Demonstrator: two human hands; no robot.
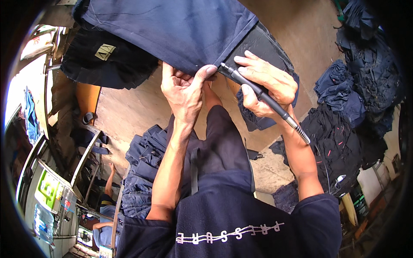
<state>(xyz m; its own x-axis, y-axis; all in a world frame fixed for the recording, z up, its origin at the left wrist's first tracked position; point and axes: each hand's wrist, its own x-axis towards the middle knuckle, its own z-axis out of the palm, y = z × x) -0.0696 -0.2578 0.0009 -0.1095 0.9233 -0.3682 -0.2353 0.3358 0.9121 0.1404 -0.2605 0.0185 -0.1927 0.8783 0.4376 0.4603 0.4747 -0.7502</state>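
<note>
Dark blue stitched cloth [167, 30], like a garment piece, lies over a black board [260, 45] in front of me. My left hand [184, 92] pinches the near edge of the cloth between thumb and fingers. Gripped in my right hand [275, 84] is a black pen-shaped tool [261, 93] with a metal tip and a coiled spring at its tail. The tip is by the seam at the cloth's corner, close to my left thumb; whether it touches the cloth I cannot tell. A thin cord runs down past my right forearm.
A black cloth piece [112, 64] with a light patch hangs at the left. Stacked dark denim garments [140, 176] stand beside my left arm. Heaps of dark clothes [335, 142] lie at the right. Another person [105, 215] is at the lower left, beyond a metal frame [86, 157].
</note>
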